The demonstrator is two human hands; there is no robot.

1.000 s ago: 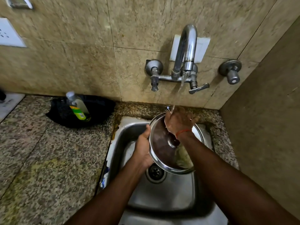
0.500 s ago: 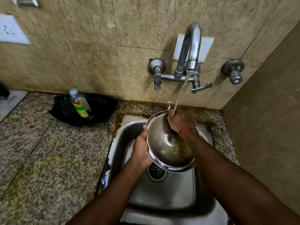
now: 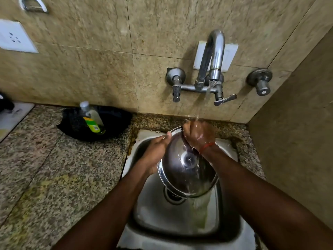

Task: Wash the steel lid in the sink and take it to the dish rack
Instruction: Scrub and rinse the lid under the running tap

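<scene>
The steel lid (image 3: 182, 175) was gripped at its left rim by the left hand (image 3: 155, 150), tilted over the sink (image 3: 173, 219) with its far edge raised. The right hand (image 3: 198, 134) was pressed, fingers curled, against that upper edge under the tap (image 3: 213, 56) stream. No dish rack was seen; soap bottle (image 3: 91, 118) stood at the worktop's (image 3: 54, 168) back edge.

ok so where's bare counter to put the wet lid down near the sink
Best is the granite counter left of the sink, in front of the black tray holding the soap bottle. The strip behind the sink under the tap is narrow, and the right side is walled in.
</scene>
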